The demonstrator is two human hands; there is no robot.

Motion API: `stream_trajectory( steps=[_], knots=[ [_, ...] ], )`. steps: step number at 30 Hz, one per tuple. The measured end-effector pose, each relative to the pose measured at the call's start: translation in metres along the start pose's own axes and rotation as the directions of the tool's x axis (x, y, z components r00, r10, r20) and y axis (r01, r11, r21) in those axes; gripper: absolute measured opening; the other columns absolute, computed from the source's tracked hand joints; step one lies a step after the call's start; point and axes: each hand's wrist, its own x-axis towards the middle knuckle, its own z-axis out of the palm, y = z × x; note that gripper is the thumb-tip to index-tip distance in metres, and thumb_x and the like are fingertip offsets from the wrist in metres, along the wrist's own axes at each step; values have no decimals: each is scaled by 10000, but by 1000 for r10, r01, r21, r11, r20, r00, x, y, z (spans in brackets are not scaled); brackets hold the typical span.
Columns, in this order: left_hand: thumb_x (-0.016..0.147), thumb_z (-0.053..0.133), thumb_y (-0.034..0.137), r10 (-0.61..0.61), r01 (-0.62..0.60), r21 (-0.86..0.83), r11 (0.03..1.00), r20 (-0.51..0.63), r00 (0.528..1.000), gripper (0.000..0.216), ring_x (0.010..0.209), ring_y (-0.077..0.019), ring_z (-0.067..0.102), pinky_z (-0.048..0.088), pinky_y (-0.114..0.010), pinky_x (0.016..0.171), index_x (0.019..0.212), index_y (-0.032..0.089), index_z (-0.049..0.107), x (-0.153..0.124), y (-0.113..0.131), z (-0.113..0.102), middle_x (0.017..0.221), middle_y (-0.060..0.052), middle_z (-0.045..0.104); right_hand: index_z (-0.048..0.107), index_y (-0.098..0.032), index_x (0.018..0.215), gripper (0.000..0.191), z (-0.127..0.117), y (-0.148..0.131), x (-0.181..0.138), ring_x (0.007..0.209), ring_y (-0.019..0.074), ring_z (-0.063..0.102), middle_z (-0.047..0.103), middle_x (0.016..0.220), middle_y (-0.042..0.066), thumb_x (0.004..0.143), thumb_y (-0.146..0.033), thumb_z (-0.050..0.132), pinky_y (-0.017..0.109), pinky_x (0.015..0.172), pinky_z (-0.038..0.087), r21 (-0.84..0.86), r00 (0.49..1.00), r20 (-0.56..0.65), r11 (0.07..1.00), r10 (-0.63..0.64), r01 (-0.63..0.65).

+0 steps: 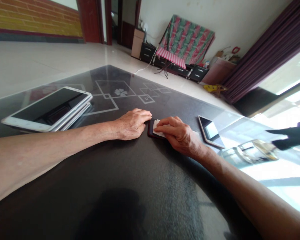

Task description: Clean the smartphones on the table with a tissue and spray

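Dark phone, long axis hidden, three o'clock of my left hand, grip unclear; right hand clutches tissue over it.

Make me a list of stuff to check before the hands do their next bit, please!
1. White tissue on top of the dark phone: ok.
2. Right hand on the tissue: ok.
3. Left hand gripping the dark phone: cannot tell; it is right beside the phone's edge.
4. Left forearm not bumping the stacked devices: cannot tell; they overlap in this view.
5. White-edged phone lying apart from the dark one: ok.
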Motion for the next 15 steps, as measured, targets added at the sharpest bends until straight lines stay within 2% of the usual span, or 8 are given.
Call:
stream_trajectory(
  steps=[5,9,15],
  knots=[
    [835,400,146,15,-15,4,1000,-1,1000,406,1258,-244,460,348,-420,1105,1198,175,580,-1,-1,0,1339,-49,539,706,-268,996,322,-6,0,0,925,174,582,651,1014,42,893,-108,446,366,882,482,50,997,45,997,-58,56],
    [828,390,155,0,0,19,1000,14,1000,418,1259,-243,456,350,-415,1104,1202,176,575,-1,0,-1,1350,-41,530,716,-248,902,301,-16,11,-3,889,162,596,660,974,31,829,-82,476,344,856,492,69,994,74,995,-82,77],
    [829,377,177,-3,3,28,1000,18,1000,455,1287,-248,427,321,-431,1120,1248,172,555,-1,-3,1,1387,-45,506,721,-219,799,280,-26,19,-6,826,146,603,665,902,27,760,-70,487,306,803,493,96,993,113,995,-21,10]
  ],
)
